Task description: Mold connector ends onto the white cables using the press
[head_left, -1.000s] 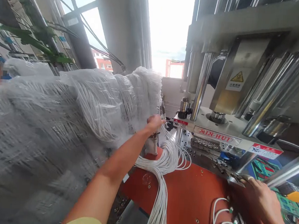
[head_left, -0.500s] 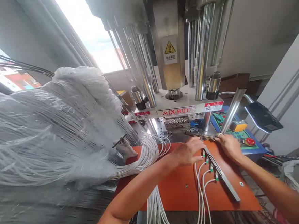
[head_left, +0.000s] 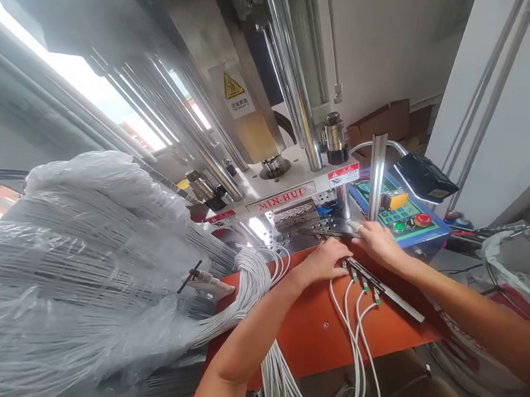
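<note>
A narrow grey metal bar (head_left: 398, 301) lies slantwise on the orange board, with several green-tipped connectors (head_left: 366, 286) along it. White cables (head_left: 347, 319) run from these connectors toward me. My left hand (head_left: 326, 262) is at the bar's far end, fingers bent and thumb close to the farthest connector; what its fingertips hold is hidden. My right hand (head_left: 379, 246) is closed at the right end of a second, darker metal bar (head_left: 326, 232) by the press. Its index fingertip has a pale covering.
The press (head_left: 280, 199) stands ahead, with a metal mould block (head_left: 295, 216) beneath its plate. A control box (head_left: 402, 211) and lamp (head_left: 425, 176) are at right. Plastic-wrapped cable bundles (head_left: 98, 241) fill the left, beside a clamp (head_left: 207, 284). The orange board (head_left: 300, 340) carries a cable coil.
My view has turned to the right and tilted, so the press appears farther left and slanted. My hands stay near the bars' far ends, and the left fingers look more curled.
</note>
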The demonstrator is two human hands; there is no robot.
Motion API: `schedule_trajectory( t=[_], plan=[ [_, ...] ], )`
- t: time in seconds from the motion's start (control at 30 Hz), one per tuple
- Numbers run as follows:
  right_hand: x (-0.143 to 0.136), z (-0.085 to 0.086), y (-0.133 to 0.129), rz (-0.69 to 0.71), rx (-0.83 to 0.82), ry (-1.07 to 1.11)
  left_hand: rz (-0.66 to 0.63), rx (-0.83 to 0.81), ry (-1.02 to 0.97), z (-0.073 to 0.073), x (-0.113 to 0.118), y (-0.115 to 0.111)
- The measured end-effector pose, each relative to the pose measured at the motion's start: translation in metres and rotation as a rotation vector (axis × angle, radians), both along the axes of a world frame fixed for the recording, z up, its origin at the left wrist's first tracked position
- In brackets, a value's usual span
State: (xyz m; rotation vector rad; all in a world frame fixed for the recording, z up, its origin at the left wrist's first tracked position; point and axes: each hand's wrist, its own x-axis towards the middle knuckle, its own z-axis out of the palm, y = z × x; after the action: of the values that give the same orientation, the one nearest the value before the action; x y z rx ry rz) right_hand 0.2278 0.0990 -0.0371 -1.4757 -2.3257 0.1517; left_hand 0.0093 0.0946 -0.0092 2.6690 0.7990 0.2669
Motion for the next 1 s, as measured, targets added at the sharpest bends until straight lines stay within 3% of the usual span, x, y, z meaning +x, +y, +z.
schedule_trajectory(
  t=[0.17, 0.3, 0.5, 0.63, 0.77, 0.87, 1.0],
  plan=[
    [0.022, 0.002, -0.085, 0.139, -0.156, 0.04, 0.105, -0.002, -0.037, -0.003, -0.009, -0.012],
    [0.016, -0.008, -0.118, 0.066, -0.066, -0.022, 0.114, -0.067, -0.131, -0.006, -0.009, -0.018],
    [0.013, -0.012, -0.122, -0.075, 0.105, -0.088, 0.168, -0.077, -0.138, -0.007, -0.012, -0.021],
    [0.013, -0.018, -0.114, -0.063, 0.145, -0.132, 0.224, -0.027, -0.128, -0.006, -0.021, -0.018],
    [0.0, -0.008, -0.098, 0.039, 0.08, -0.086, 0.274, -0.015, -0.14, -0.008, -0.033, -0.016],
    [-0.011, 0.008, -0.092, 0.009, -0.085, -0.071, 0.302, -0.026, -0.137, -0.006, -0.041, -0.017],
    [-0.016, 0.019, -0.093, 0.016, -0.185, -0.053, 0.35, 0.037, -0.128, 0.009, -0.036, -0.034]
  ],
)
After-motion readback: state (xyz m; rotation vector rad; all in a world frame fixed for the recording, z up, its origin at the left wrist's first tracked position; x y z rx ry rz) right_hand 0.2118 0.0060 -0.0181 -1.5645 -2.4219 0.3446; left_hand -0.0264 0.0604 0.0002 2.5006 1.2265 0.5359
